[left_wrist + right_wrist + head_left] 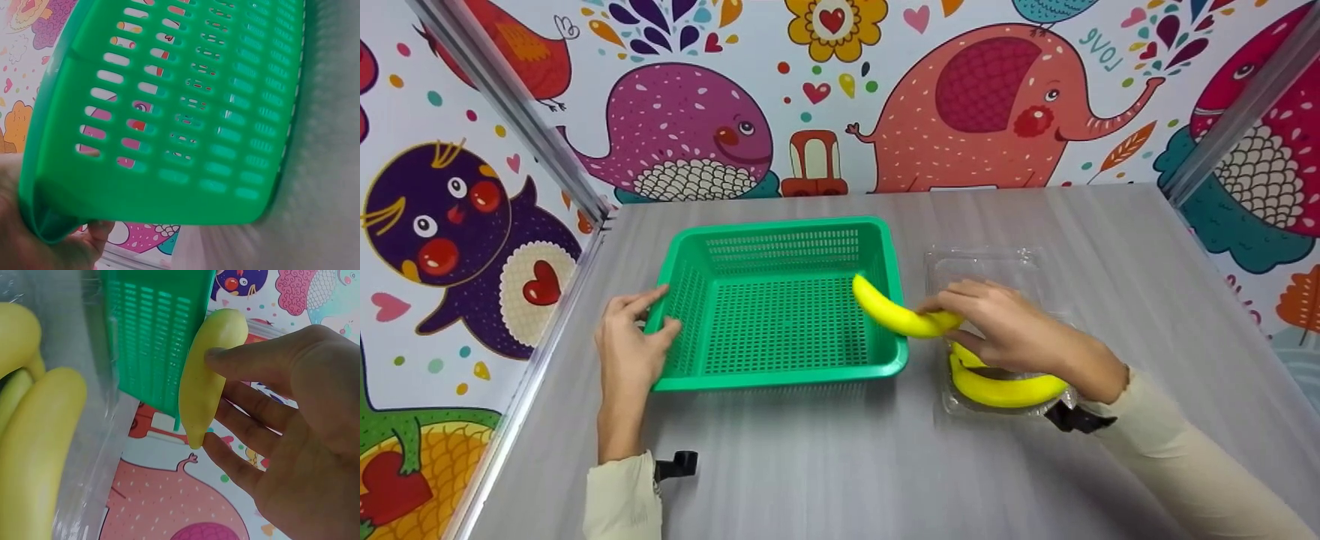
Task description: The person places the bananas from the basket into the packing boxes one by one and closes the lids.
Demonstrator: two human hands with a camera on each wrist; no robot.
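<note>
A green perforated plastic basket (784, 379) stands on the table, its inside bare. My left hand (631, 349) grips its left rim; in the left wrist view the hand (53, 239) is partly cut off beside the basket wall (152, 194). With thumb and fingers, my right hand (1016, 326) pinches one end of a yellow banana (896, 315), whose other end reaches over the basket's right rim. In the right wrist view the thumb presses on that banana (205, 379). More bananas (1009, 391) lie in a clear plastic container (986, 266), partly hidden under the right hand.
The grey table (825, 465) is bounded by printed cartoon panels (810, 97) at the back and sides. Metal posts (521, 105) stand at the corners. The clear container is close to the basket's right side, and black straps (1080, 418) are on both wrists.
</note>
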